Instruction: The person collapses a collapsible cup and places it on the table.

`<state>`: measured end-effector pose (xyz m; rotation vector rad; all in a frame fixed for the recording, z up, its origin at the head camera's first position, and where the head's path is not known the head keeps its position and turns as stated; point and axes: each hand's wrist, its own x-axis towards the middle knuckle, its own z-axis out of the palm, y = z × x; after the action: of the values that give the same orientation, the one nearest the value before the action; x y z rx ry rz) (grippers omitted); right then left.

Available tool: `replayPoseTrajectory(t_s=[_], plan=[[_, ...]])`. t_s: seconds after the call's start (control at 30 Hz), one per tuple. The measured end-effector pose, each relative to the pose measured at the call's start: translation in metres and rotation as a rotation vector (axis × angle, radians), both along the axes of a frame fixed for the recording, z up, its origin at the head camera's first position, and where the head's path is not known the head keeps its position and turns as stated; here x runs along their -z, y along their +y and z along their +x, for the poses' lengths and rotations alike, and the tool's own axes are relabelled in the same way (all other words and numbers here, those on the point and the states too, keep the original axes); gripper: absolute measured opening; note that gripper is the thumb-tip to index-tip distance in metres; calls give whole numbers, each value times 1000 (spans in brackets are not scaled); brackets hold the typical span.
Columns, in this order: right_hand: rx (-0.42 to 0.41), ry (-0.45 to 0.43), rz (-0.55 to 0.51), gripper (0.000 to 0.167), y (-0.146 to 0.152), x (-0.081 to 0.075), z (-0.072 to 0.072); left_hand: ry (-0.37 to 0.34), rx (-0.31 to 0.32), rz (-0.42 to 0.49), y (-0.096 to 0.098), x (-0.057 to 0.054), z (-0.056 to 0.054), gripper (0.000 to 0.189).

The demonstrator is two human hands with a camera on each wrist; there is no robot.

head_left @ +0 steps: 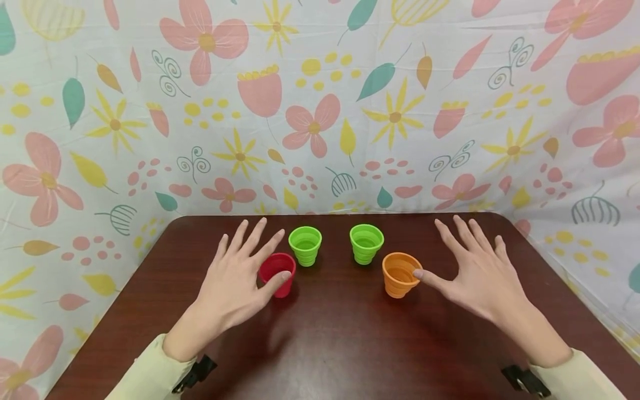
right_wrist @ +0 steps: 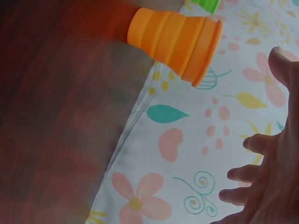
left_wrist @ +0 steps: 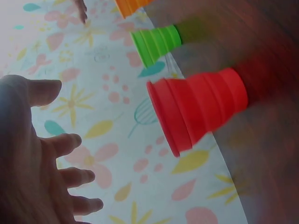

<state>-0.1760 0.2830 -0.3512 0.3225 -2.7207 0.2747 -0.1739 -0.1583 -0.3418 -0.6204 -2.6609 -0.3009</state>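
Note:
My left hand [head_left: 237, 278] is held with fingers spread beside a red collapsible cup [head_left: 284, 286], overlapping it in the head view. The left wrist view shows a gap between those fingers and the red cup [left_wrist: 198, 109]. On the other side, my right hand [head_left: 480, 278] also has its fingers spread, its thumb tip overlapping the rim of an orange cup [head_left: 399, 286]. In the right wrist view the orange cup [right_wrist: 175, 42] stands apart from the fingers. Behind these are two bright green cups, one at left [head_left: 305, 255] and one at right [head_left: 364, 254], all upright with mouths up.
The cups stand on a dark reddish-brown table [head_left: 320, 350] with rounded far corners. A white cloth [head_left: 320, 72] printed with flowers and leaves hangs right behind its far edge. A black strap [head_left: 196, 373] sits at the left wrist, another [head_left: 525, 381] at the right.

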Motion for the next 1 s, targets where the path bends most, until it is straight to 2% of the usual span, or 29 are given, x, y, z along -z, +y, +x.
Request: replayPoseTrajectory(t_s=[0.2, 0.43, 0.63, 0.83, 1.0], plan=[[-19, -6, -38, 109, 1, 9, 10, -16, 67, 29, 16, 2, 6, 76], [-38, -21, -64, 111, -1, 16, 13, -36, 154, 111, 36, 7, 11, 77], [-34, -75, -61, 118, -4, 18, 17, -57, 191, 145, 56, 12, 12, 81], [-42, -158, -94, 119, -6, 20, 20, -165, 217, 209, 75, 16, 11, 85], [-83, -162, -148, 113, -7, 23, 19, -255, 259, 280, 89, 21, 7, 85]])
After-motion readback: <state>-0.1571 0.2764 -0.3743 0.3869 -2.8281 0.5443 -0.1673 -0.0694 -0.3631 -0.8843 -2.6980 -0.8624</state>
